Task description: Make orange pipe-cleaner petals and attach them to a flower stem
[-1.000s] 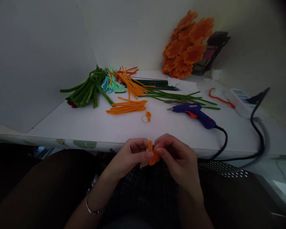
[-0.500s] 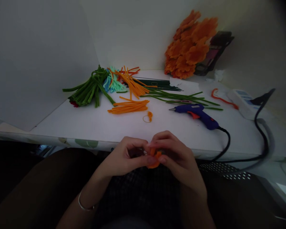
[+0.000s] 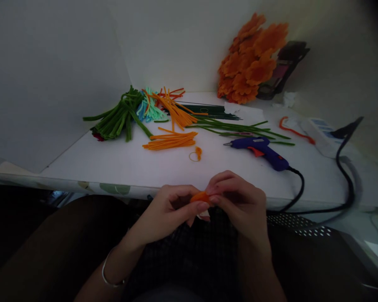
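Note:
Over my lap, just in front of the white table's (image 3: 119, 167) front edge, both hands meet on a small orange pipe-cleaner piece (image 3: 199, 196). My left hand (image 3: 168, 212) pinches it between thumb and forefinger. My right hand (image 3: 241, 205) pinches its other side, fingers curled over it. Most of the piece is hidden by the fingertips. A bracelet (image 3: 108, 279) circles my left wrist.
On the table lie a bundle of green pipe cleaners (image 3: 116, 117), orange pipe-cleaner lengths (image 3: 170, 140), a small orange loop (image 3: 195, 154), green stems (image 3: 239, 126) and a blue glue gun (image 3: 261, 149) with a black cord. Orange flowers (image 3: 250, 58) and a power strip (image 3: 321, 134) stand at the back right.
The orange piece has been turned and pressed down between my fingertips; it stood upright before and now shows only as a small flat bit. My hands rose slightly toward the table edge.

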A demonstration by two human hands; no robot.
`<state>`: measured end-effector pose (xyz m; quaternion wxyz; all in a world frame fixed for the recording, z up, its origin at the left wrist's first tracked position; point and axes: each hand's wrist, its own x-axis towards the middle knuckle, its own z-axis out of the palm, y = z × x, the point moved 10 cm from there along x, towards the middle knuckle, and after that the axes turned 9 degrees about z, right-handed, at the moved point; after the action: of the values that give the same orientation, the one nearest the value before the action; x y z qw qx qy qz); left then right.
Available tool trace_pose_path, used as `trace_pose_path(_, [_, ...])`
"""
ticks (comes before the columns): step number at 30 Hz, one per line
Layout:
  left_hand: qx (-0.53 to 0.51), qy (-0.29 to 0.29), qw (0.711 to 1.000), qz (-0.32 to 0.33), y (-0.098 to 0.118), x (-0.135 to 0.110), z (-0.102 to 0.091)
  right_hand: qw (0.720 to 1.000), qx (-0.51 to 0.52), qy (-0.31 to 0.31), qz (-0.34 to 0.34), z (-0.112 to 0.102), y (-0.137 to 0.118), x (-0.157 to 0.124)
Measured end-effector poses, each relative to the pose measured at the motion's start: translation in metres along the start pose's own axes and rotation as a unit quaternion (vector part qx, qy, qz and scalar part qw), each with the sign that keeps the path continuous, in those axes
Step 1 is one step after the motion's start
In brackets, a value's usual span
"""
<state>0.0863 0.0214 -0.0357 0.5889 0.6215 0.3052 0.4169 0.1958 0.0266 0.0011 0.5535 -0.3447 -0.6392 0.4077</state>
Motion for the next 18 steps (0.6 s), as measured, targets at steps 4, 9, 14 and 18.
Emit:
trace_pose_path(4, [-0.056, 0.076, 0.995, -0.003, -0.010, -0.001, -0.006, 1.000, -0.002, 0.026, -0.009, -0.002, 0.000, -0.002])
trace_pose_path(9, [-0.137, 0.174, 0.975, 0.032, -0.020, -0.003, -0.009, 0.988, -0.055, 0.116, -0.083, -0.004, -0.007, -0.014])
trace_pose_path(14, [-0.149, 0.233, 0.960, 0.052, -0.023, -0.008, -0.011, 0.971, -0.088, 0.169, -0.141, -0.004, -0.014, -0.025])
trace_pose_path(18, [-0.098, 0.214, 0.969, 0.071, -0.012, -0.007, -0.010, 0.971, -0.092, 0.156, -0.154, -0.005, -0.016, -0.025])
